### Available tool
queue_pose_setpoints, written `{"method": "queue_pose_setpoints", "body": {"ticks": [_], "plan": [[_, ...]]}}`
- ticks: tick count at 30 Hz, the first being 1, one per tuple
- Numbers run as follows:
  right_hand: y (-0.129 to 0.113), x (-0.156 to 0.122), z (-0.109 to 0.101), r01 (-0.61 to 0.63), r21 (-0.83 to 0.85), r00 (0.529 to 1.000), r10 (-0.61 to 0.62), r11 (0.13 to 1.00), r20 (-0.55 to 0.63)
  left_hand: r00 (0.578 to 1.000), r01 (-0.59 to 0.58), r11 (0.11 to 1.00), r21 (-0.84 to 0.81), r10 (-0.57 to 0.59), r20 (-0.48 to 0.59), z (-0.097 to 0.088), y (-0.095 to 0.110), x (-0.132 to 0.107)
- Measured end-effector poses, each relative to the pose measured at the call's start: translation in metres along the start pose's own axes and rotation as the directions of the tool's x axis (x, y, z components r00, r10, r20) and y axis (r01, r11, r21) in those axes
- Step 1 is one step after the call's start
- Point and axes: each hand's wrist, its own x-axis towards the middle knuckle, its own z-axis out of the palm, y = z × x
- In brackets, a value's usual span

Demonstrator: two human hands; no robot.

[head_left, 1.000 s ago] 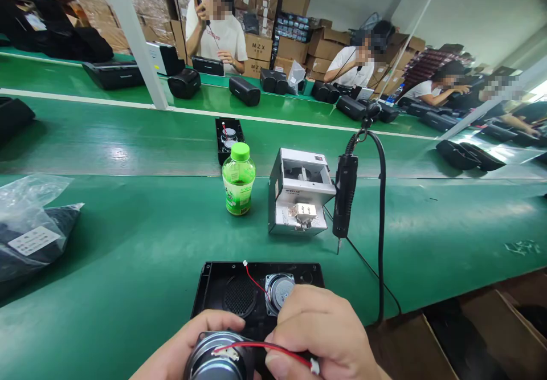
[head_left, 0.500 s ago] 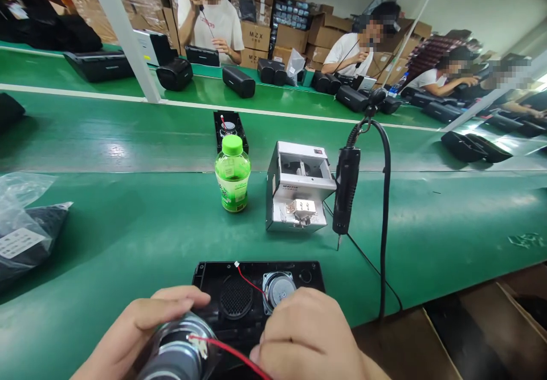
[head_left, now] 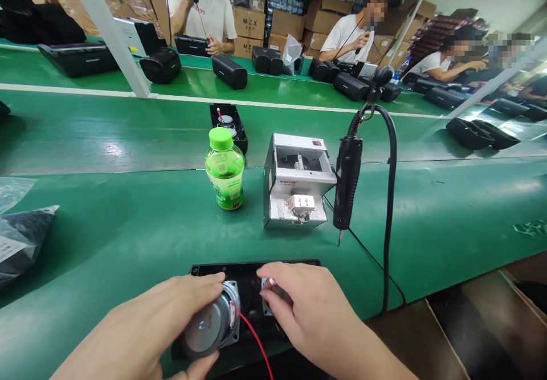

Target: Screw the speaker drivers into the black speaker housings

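Note:
My left hand (head_left: 141, 323) grips a round loudspeaker driver (head_left: 211, 324) by its rim, holding it over the near part of a black speaker housing panel (head_left: 256, 268). The driver's silver magnet back faces up, and a red wire (head_left: 253, 334) hangs from it past the belt edge. My right hand (head_left: 316, 317) lies over the panel, its fingertips pinched on a small white wire connector (head_left: 270, 282) beside a second driver (head_left: 268, 303). That second driver and most of the panel are hidden under my hands.
Ahead stand a green-capped drink bottle (head_left: 224, 169), a metal screw feeder (head_left: 299, 180) and a hanging electric screwdriver (head_left: 347, 183) with its cable. A bagged black item (head_left: 21, 243) lies left on the green belt. Co-workers sit beyond, among black speakers and cardboard boxes.
My left hand has swung the driver rightward over the panel, turning its back upward. My right hand has moved onto the second driver, covering it. The view has tilted downward.

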Motion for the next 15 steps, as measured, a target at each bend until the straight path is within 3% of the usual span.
{"method": "queue_pose_setpoints", "body": {"ticks": [6, 15], "plan": [[0.01, -0.015, -0.009, 0.16, -0.006, 0.983, -0.16, 0.987, -0.089, 0.988, -0.132, 0.983, 0.129, 0.121, 0.091, 0.004, 0.012, 0.037], [0.022, -0.021, 0.0, 0.17, 0.1, 0.981, -0.159, 0.98, -0.11, 0.969, -0.199, 0.96, 0.195, 0.162, 0.188, 0.016, -0.005, 0.03]]}}
